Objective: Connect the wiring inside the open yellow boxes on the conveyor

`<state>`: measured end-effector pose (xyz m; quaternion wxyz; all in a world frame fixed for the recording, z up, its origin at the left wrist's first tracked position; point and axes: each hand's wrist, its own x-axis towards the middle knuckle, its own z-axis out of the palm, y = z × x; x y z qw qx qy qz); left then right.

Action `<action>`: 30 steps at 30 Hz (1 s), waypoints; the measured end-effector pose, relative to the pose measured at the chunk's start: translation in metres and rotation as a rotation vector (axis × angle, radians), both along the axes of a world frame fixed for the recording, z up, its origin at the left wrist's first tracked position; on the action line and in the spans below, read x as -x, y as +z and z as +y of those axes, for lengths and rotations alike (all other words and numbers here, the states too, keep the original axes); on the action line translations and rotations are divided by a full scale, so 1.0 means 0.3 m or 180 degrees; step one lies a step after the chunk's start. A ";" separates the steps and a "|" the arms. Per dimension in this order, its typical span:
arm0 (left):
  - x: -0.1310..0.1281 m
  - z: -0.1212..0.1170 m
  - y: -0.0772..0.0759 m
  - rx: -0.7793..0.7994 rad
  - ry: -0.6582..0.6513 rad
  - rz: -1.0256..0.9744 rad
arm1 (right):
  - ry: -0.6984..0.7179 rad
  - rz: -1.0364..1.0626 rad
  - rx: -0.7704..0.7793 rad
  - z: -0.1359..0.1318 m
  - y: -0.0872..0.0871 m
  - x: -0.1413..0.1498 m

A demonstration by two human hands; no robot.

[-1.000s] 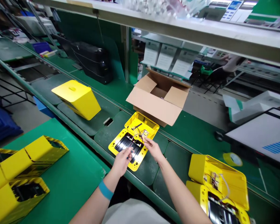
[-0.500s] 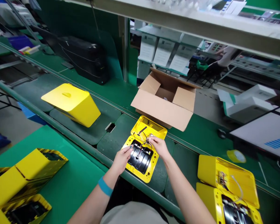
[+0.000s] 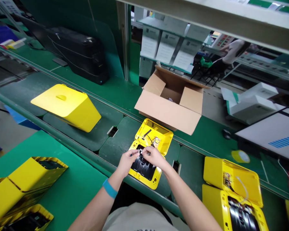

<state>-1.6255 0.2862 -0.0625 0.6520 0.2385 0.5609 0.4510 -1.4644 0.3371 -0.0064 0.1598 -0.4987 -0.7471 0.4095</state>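
The left hand (image 3: 127, 164) and right hand (image 3: 156, 158) meet mid-frame, their fingers (image 3: 146, 152) clenched on a thin wire connector (image 3: 141, 151) above an opened yellow plastic housing (image 3: 154, 134) lying flat on a dark green conveyor belt (image 3: 115, 141). Its wires are loose, its halves not yet closed; a closed yellow housing (image 3: 66, 107) sits upper left. An open cardboard box (image 3: 170, 114) stands just beyond — open belt lies to either side.

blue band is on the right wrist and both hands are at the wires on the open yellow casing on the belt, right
No, the blue band is on the left wrist, not the right; the head view shows it. The rest stands: the left hand and right hand are at the wires on the open yellow casing on the belt.
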 end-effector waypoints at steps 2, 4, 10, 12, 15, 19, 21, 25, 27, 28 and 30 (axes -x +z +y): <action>0.000 0.002 0.011 -0.0038 -0.0050 0.0098 | 0.0014 -0.0043 -0.0029 -0.001 -0.004 0.005; 0.000 0.004 0.022 -0.0063 -0.0076 0.0176 | 0.0015 -0.0079 -0.0056 0.000 -0.006 0.007; -0.009 0.005 0.041 -0.0056 -0.0101 0.0324 | -0.0024 -0.0186 -0.0103 0.007 0.001 0.007; -0.012 0.005 0.046 -0.0059 -0.0107 0.0359 | -0.0020 -0.0213 -0.0097 0.009 0.005 0.008; -0.012 0.004 0.050 -0.0081 -0.0131 0.0404 | 0.0002 -0.0231 -0.0092 0.009 0.005 0.008; -0.011 0.005 0.049 -0.0103 -0.0164 0.0465 | 0.0022 -0.0221 -0.0078 0.011 0.002 0.005; -0.012 0.006 0.046 -0.0119 -0.0169 0.0512 | 0.0029 -0.0211 -0.0057 0.011 0.001 0.003; -0.014 0.006 0.040 -0.0173 -0.0184 0.0643 | 0.0020 -0.0198 -0.0017 0.012 0.003 0.002; -0.016 0.005 0.039 -0.0226 -0.0195 0.0715 | -0.0005 -0.0198 0.0000 0.012 0.004 0.002; -0.017 0.005 0.039 -0.0261 -0.0198 0.0763 | -0.0016 -0.0197 0.0009 0.012 0.003 0.003; -0.019 0.004 0.039 -0.0354 -0.0183 0.0901 | -0.0039 -0.0189 0.0029 0.011 0.001 0.004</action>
